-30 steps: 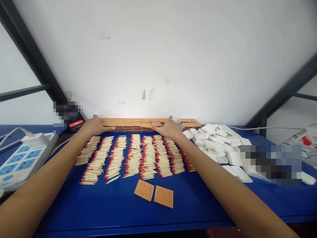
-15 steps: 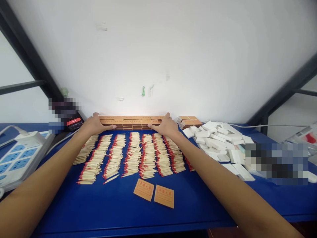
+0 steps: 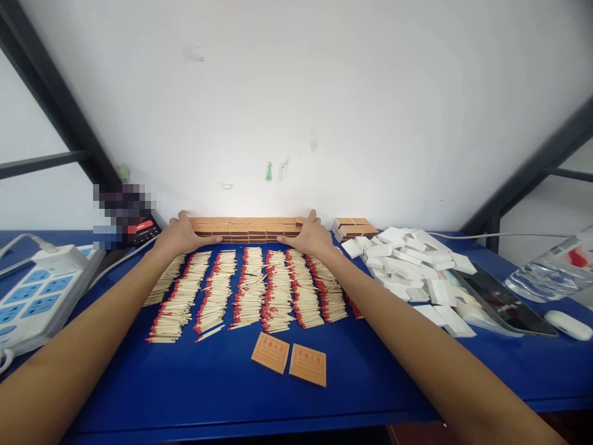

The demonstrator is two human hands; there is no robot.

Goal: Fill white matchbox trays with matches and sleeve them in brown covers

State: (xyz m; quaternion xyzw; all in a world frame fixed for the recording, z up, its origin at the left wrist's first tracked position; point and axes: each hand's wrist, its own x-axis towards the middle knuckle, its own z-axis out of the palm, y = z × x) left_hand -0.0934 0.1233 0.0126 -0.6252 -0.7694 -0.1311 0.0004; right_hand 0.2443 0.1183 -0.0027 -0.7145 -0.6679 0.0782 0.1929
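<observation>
A long, low stack of orange-brown matchbox sleeves (image 3: 248, 230) runs along the foot of the white wall. My left hand (image 3: 183, 233) clasps its left end, with the thumb stretched along the front face. At the right end my right hand (image 3: 311, 236) grips in the same way, thumb on the front and fingers behind. The backs of the fingers are partly hidden. In front of the stack lie several rows of red-tipped matches (image 3: 250, 290) on the blue table. Two flat matchbox sleeves (image 3: 270, 353) with red print lie nearer me.
Right of my right hand sits a smaller stack of sleeves (image 3: 354, 228). Beside it are a heap of white box trays (image 3: 407, 256), a phone (image 3: 504, 303), a white case (image 3: 569, 324) and a plastic bottle (image 3: 551, 272). A power strip (image 3: 34, 293) stands at left.
My left hand has shifted slightly to the right along the stack's end. My right hand stays at the other end. The matches and flat sleeves lie as before.
</observation>
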